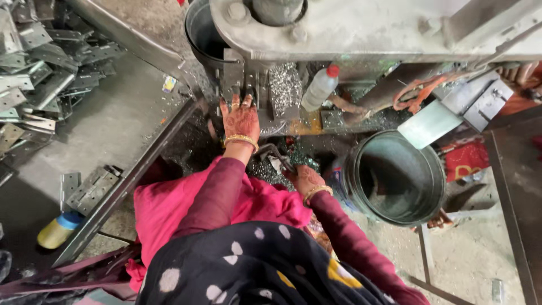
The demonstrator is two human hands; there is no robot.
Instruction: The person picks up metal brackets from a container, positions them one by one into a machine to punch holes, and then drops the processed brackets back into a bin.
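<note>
My left hand (241,117) reaches forward to the bed of a grey press machine (361,25), fingers spread and resting on a small metal part under the ram. My right hand (303,178) sits lower, closed round a curved metal lever handle (275,152) beside my lap. Both wrists wear gold bangles. Metal shavings (285,85) cover the machine bed just right of my left hand. A pink cloth (169,206) lies across my lap.
A pile of stamped metal hinge plates (45,68) lies at the far left. A white plastic bottle with a red cap (319,87) stands on the bed. A dark round metal bucket (395,175) sits to the right. A yellow bottle (56,230) lies on the floor.
</note>
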